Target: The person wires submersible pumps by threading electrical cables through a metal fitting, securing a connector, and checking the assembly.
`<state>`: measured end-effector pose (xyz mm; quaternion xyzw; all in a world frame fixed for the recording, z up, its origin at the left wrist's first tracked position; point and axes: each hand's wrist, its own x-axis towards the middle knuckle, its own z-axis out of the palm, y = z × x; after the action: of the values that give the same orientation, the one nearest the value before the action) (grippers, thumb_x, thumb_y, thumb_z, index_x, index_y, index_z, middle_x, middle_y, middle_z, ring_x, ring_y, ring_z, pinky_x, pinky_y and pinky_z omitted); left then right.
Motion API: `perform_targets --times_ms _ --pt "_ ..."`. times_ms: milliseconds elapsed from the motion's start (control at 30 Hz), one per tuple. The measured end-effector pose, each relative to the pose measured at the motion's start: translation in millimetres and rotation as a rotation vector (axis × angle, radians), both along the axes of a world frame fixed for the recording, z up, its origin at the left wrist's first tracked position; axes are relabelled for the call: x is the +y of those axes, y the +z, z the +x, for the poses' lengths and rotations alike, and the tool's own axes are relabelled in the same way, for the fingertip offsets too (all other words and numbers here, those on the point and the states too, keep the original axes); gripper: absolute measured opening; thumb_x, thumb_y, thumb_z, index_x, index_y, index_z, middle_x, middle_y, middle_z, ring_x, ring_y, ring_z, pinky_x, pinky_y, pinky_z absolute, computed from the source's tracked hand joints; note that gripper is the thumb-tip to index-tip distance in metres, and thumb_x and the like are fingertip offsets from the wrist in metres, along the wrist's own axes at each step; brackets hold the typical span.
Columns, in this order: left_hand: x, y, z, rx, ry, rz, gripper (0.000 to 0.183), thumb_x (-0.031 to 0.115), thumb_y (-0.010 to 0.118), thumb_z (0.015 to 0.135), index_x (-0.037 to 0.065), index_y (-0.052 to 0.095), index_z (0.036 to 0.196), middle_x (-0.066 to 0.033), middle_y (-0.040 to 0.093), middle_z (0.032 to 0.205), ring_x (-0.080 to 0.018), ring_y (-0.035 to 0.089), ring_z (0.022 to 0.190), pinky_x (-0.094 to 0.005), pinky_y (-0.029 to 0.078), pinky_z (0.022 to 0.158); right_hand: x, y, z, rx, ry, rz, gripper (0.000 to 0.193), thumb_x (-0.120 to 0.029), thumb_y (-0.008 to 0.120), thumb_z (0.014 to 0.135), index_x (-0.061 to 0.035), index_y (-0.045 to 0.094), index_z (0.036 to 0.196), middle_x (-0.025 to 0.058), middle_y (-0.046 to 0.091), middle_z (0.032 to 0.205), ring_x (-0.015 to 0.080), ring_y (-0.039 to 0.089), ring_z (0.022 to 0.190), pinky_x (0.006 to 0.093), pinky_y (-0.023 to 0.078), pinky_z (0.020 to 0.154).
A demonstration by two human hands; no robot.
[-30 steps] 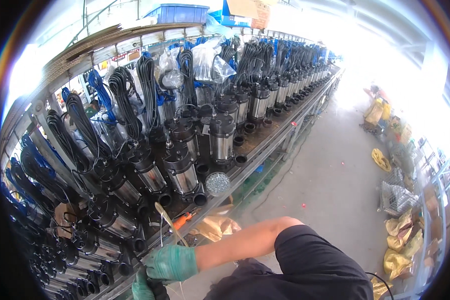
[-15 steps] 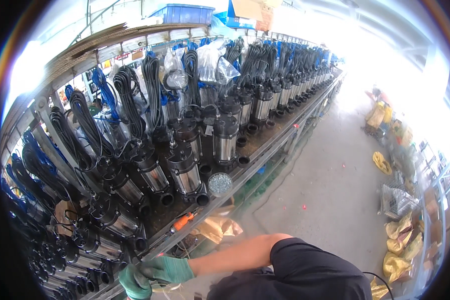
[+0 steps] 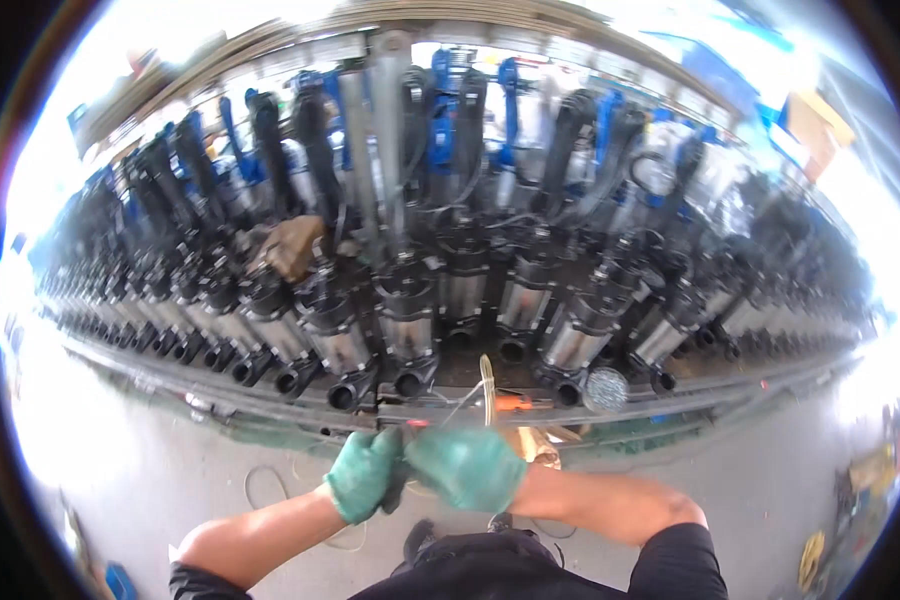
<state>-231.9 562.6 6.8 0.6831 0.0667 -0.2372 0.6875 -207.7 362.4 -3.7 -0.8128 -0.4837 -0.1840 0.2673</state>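
My left hand [image 3: 363, 475], in a green glove, is closed around a dark object [image 3: 397, 478] that I cannot make out. Right beside it is my right hand [image 3: 467, 468], also gloved in green; motion smears its fingers. Both are in front of the bench edge. A pale, thin looped cord or hose [image 3: 488, 388] rises just above the right hand. On the bench ledge behind lies an orange-handled tool [image 3: 515, 403]. Steel-and-black submersible pumps stand in rows beyond, the nearest one [image 3: 407, 320] directly ahead of my hands.
A round container of small metal parts [image 3: 605, 390] sits at the bench's front edge. Coiled black and blue cables [image 3: 470, 120] hang behind the pumps. Brown paper or cardboard [image 3: 290, 247] lies among the pumps. A cable [image 3: 267, 482] trails on the floor.
My view has swung left to face the bench squarely. Both hands now appear in the middle, with my left forearm in view; the right hand has come apart from the left and is blurred.
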Motion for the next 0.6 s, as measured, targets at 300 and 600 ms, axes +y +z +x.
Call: perform_targets --times_ms 300,600 --pt "19 -10 12 -1.318 0.170 0.514 0.011 0.010 0.060 0.080 0.005 0.057 0.071 -0.0152 0.054 0.062 -0.0388 0.056 0.053 -0.0457 0.047 0.051 24 -15 0 1.081 0.064 0.304 0.019 -0.025 0.062 0.098 -0.0074 0.065 0.105 0.0161 0.068 0.092 0.0288 0.068 0.084 0.0401 0.053 0.072" --pt "39 -13 -6 -0.695 -0.090 0.210 0.042 0.035 0.048 0.103 -0.002 0.065 0.106 -0.0121 0.065 0.071 -0.0219 0.065 0.053 -0.0344 0.052 0.049 40 -9 2 0.073 0.036 0.002 0.020 -0.024 0.067 0.092 -0.0054 0.065 0.098 0.0105 0.064 0.085 0.0278 0.062 0.071 0.0398 0.051 0.064"
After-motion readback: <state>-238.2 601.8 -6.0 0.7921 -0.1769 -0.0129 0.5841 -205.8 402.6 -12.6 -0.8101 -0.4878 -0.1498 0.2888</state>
